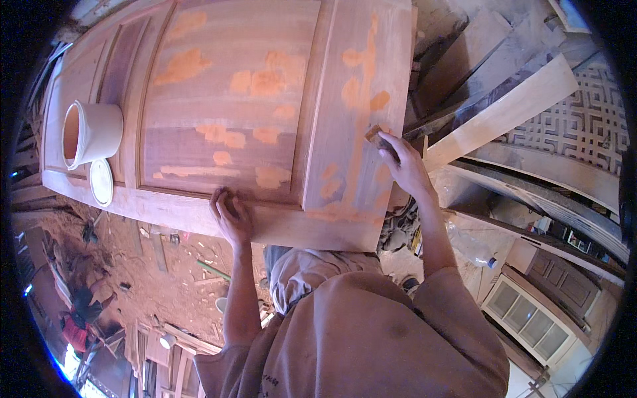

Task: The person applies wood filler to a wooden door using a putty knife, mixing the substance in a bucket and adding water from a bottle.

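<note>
- The fingers (396,147) of the right hand (406,166) are closed round a small brown flat-bladed tool (375,136), pinching it at the right edge of the large reddish-brown panelled wooden door (232,86).
- The left hand (231,215) lies flat, fingers spread and holding nothing, on the door's near rail, just below the central panel.
- The door lies flat before the person, its panels and right stile blotched with patches of orange filler (361,73).
- A white plastic bucket with orange paste inside (89,132) lies on its side on the door's far left part.
- A round white lid (101,180) lies just beside the bucket, nearer the person.
- Pale wooden planks (504,109) lean to the right of the door.
</note>
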A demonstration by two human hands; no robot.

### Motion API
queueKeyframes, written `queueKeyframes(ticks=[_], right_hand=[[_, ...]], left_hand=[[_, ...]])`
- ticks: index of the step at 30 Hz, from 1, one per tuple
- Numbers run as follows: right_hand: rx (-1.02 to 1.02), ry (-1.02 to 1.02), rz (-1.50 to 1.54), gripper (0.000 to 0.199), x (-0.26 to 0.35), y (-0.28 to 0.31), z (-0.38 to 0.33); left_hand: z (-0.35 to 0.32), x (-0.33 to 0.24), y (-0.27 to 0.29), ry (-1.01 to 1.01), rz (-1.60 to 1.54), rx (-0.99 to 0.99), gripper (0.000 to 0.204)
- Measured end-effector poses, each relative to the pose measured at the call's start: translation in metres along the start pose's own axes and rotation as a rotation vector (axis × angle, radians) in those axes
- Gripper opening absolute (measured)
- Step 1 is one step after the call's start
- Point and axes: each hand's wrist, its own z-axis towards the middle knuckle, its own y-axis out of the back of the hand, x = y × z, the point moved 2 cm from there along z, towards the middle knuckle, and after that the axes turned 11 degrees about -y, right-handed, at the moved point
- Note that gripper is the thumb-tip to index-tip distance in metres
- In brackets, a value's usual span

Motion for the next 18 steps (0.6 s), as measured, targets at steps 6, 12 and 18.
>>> queueKeyframes(ticks=[6, 12, 18], right_hand=[[0.126, 0.160, -0.515, 0.038, -0.013, 0.015, 0.039], [0.269, 0.132, -0.640, 0.035, -0.011, 0.023, 0.052], [0.193, 0.092, -0.486, 0.036, 0.000, 0.041, 0.048]], left_hand=[[0.003, 0.000, -0.001, -0.007, -0.007, 0.015, 0.027], [0.001, 0.001, 0.000, 0.023, -0.025, 0.007, 0.026], [-0.001, 0.007, -0.001, 0.054, -0.034, 0.008, 0.025]])
